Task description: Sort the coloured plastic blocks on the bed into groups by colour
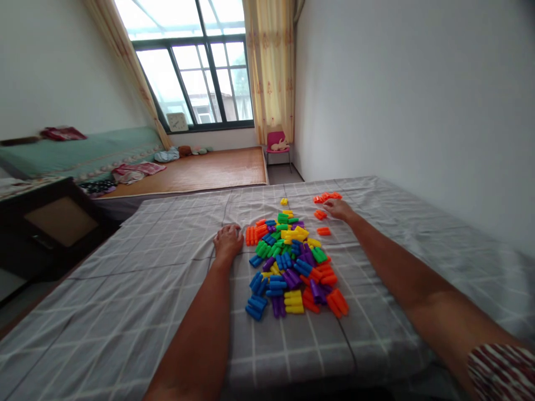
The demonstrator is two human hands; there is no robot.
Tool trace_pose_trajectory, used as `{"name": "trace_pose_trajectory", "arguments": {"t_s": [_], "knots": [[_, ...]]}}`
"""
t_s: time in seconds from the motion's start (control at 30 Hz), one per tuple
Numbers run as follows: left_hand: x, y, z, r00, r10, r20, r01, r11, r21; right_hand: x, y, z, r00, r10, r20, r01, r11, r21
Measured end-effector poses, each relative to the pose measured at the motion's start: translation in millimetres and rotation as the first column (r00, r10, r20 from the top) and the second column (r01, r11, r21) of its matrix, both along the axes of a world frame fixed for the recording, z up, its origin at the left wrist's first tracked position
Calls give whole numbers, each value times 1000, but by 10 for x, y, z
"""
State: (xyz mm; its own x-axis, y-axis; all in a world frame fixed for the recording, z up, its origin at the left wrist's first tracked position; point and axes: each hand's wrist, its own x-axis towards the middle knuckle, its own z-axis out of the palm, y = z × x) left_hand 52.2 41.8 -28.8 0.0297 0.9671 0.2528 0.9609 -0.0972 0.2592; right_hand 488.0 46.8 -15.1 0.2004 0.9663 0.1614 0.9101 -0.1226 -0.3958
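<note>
Beyond the pile (283,260), orange pieces (323,231) seem set apart; right hand (339,209) pinched, hold unclear; left hand (228,240) half-curled, apparently empty; precise placing seems needed.

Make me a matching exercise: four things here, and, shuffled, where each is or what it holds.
1. Person's right bare hand
2. Multicoloured heap of tube-shaped plastic pieces
3. Square white clock
4. Pink chair

A. At the lower left of the dark-framed window
B. Holds a pale plush toy
C. Beside separate orange pieces
D. On the grey checked cloth

Pairs: 1-C, 2-D, 3-A, 4-B
</note>
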Motion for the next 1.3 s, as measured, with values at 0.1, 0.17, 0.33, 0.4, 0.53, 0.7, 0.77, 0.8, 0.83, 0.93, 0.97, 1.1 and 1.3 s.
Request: {"name": "trace_pose_trajectory", "arguments": {"t_s": [0.1, 0.17, 0.33, 0.4, 0.53, 0.7, 0.77, 0.8, 0.83, 0.93, 0.97, 1.1, 1.3], "knots": [[-13, 0, 7, 1000, -7, -8, 7, 1000, -5, -59, -48, -23, 1000, 11, 3, -11, 1000, 0], [-21, 0, 9, 1000, -9, -15, 9, 1000, -5, -131, -62, -55, 999, 53, 4, -53, 998, -26], [-25, 7, 3, 1000, -1, -18, 1, 1000, -5, -195, 24, -35, 998, 2, 68, -1, 1000, -8], [-21, 6, 1, 1000, 3, -18, -3, 1000, -4, -164, 127, 53, 990, -93, 109, 90, 995, 33], [-12, -2, -7, 1000, 1, -16, -1, 1000, 3, -138, 400, 215, 953, -193, 233, 174, 980, 98], [-5, -17, -9, 1000, 1, -7, -1, 1000, 11, -229, 615, 182, 909, -162, 384, 144, 987, 77], [-2, -22, -3, 1000, 3, -2, -3, 1000, 9, -244, 619, 134, 889, -140, 435, 130, 990, 52], [-1, -25, 1, 1000, 4, -2, -4, 1000, 7, -241, 607, 117, 881, -129, 455, 123, 991, 45], [1, -27, 5, 1000, 7, -2, -7, 1000, 3, -234, 588, 109, 876, -124, 467, 117, 992, 43], [9, -32, 12, 1000, 10, 2, -10, 1000, -1, -237, 523, 166, 889, -139, 437, 116, 990, 79], [12, -34, 13, 1000, 11, 6, -11, 1000, 0, -268, 505, 213, 903, -134, 407, 100, 989, 106], [21, -35, 10, 1000, 16, 23, -16, 1000, 2, -701, 461, 463, 953, 120, 280, -166, 975, 148], [15, -30, -4, 999, 6, 38, -6, 1000, -5, -1937, 267, 566, 700, 660, 272, -674, 737, -50]]}}
